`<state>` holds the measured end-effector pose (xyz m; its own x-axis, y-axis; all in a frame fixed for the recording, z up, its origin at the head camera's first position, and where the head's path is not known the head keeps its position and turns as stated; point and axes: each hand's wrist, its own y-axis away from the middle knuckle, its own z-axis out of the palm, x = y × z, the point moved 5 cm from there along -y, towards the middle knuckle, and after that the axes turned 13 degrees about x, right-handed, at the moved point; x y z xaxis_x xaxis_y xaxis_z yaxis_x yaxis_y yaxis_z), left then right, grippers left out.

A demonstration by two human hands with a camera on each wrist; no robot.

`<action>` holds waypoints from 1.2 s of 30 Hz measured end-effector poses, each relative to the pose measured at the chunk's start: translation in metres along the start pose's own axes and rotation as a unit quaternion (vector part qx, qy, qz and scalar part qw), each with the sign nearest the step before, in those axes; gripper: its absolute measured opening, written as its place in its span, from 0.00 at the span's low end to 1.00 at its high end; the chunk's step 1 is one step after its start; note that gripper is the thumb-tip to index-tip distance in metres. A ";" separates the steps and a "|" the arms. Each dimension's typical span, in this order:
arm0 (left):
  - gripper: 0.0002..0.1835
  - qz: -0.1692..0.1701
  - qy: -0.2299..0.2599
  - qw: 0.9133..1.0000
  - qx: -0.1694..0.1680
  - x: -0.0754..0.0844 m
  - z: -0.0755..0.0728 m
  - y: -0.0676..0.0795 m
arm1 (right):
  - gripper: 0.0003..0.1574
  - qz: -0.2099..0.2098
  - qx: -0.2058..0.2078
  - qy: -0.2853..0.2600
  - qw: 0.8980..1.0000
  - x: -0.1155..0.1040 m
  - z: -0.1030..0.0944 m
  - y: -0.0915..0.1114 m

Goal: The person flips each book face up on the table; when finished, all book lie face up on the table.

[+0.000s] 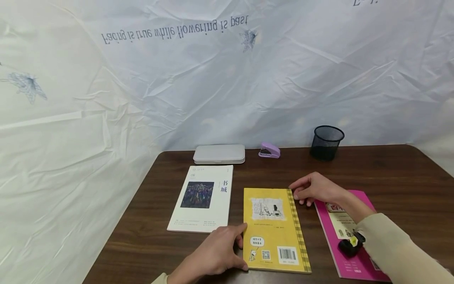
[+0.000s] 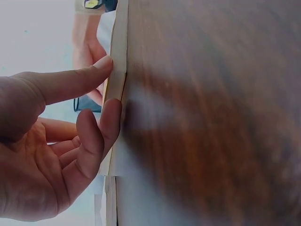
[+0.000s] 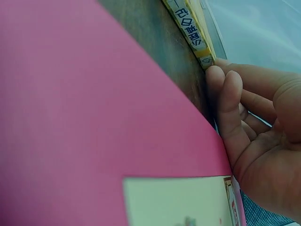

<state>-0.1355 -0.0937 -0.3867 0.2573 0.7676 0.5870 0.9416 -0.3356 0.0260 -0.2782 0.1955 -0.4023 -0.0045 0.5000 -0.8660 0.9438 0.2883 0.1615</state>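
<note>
A yellow book (image 1: 269, 225), its barcode side up, lies flat on the dark wooden table. My left hand (image 1: 220, 248) meets its left side, thumb by the near corner and index finger farther along. From the left wrist, the thumb and fingertips of this hand (image 2: 61, 141) show against the page edges (image 2: 115, 80). At the far right corner, my right hand (image 1: 317, 189) pinches the book, with the other fingers bent under the palm. That corner, with lettering on its spine (image 3: 190, 30), sits at the fingertips of the right hand (image 3: 258, 122).
Under my right forearm lies a pink book (image 1: 330, 244). A white magazine (image 1: 220, 213) is at the left. Along the back stand a white case (image 1: 219, 153), a purple stapler (image 1: 270, 150) and a black mesh pen cup (image 1: 326, 142), with pale sheeting (image 1: 220, 86) hanging behind.
</note>
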 end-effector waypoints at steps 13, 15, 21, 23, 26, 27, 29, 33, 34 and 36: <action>0.45 0.011 -0.008 1.000 -0.002 0.002 0.001 0.000 | 0.26 0.007 0.002 -0.004 1.000 0.002 0.000 -0.001; 0.41 0.017 -0.012 1.000 -0.002 0.002 0.001 0.000 | 0.27 0.007 0.001 -0.011 1.000 0.002 0.000 -0.001; 0.43 0.017 -0.012 1.000 -0.007 0.002 0.001 0.000 | 0.29 0.015 0.001 -0.055 0.998 0.005 -0.002 0.001; 0.49 0.010 -0.010 1.000 -0.010 0.001 0.001 0.000 | 0.32 0.023 -0.002 -0.078 0.997 0.007 -0.003 0.001; 0.52 0.004 -0.004 1.000 -0.015 0.000 0.000 0.000 | 0.35 0.030 -0.013 -0.111 0.993 0.007 -0.004 0.001; 0.51 0.003 -0.002 1.000 -0.015 0.000 0.000 0.000 | 0.36 0.031 -0.017 -0.121 0.992 0.007 -0.004 0.002; 0.49 0.007 -0.002 1.000 -0.015 0.000 0.000 0.000 | 0.35 0.025 -0.023 -0.138 0.990 0.006 -0.005 0.003; 0.48 0.010 0.001 1.000 -0.017 0.000 0.000 0.000 | 0.33 0.008 -0.038 -0.161 0.986 0.002 -0.007 0.005; 0.49 0.009 0.001 1.000 -0.018 -0.001 0.000 0.000 | 0.33 0.003 -0.042 -0.165 0.985 0.002 -0.006 0.005; 0.51 0.006 0.004 1.000 -0.021 -0.001 0.000 0.000 | 0.35 -0.006 -0.048 -0.167 0.985 0.001 -0.006 0.006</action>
<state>-0.1358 -0.0946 -0.3873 0.2672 0.7587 0.5941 0.9282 -0.3683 0.0529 -0.2747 0.2025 -0.3999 0.1086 0.2048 -0.9728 0.9088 0.3761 0.1806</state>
